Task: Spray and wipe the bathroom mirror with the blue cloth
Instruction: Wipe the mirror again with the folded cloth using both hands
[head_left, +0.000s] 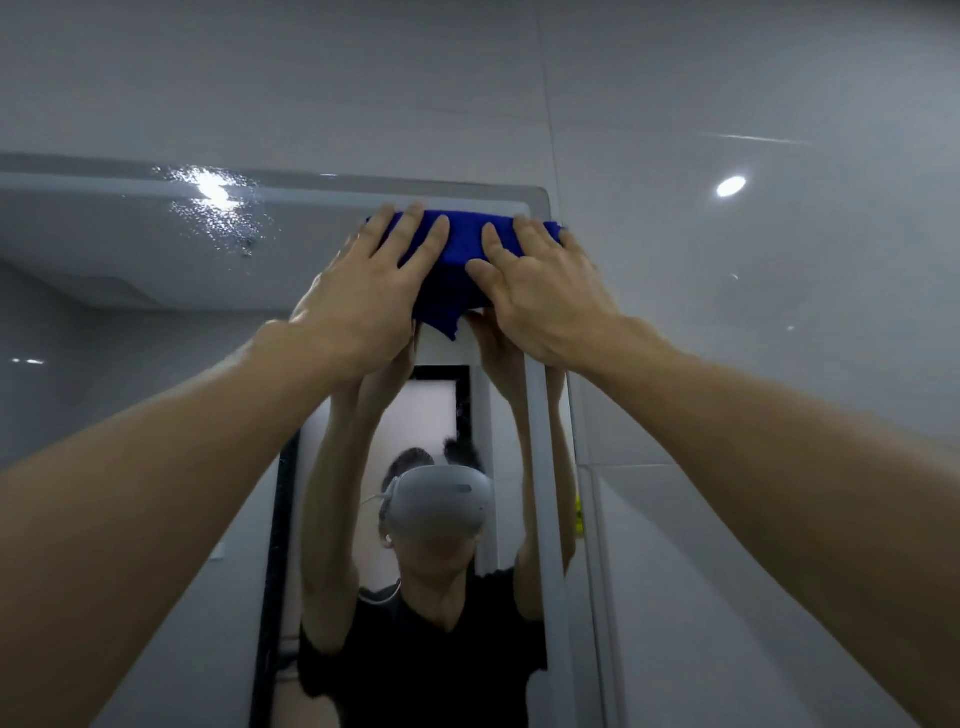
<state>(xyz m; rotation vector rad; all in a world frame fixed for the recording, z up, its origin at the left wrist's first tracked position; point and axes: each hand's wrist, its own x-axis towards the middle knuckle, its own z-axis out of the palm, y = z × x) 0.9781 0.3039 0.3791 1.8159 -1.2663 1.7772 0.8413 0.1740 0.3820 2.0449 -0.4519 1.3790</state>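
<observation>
Wiping the mirror's top right corner

Left hand (363, 291) and right hand (545, 296) are pressing the blue cloth (457, 249) flat-fingered against the mirror (130, 270) — side by side, likely spreading pressure — droplets (218, 208) are remaining leftward.

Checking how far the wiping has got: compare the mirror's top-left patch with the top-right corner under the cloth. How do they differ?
The top-left patch is beaded with spray droplets glinting in the light; the top-right corner shows none. The patch is bare and untouched; the corner is covered by the blue cloth, pressed flat by the left hand and right hand. Both lie along the mirror's top edge.
</observation>
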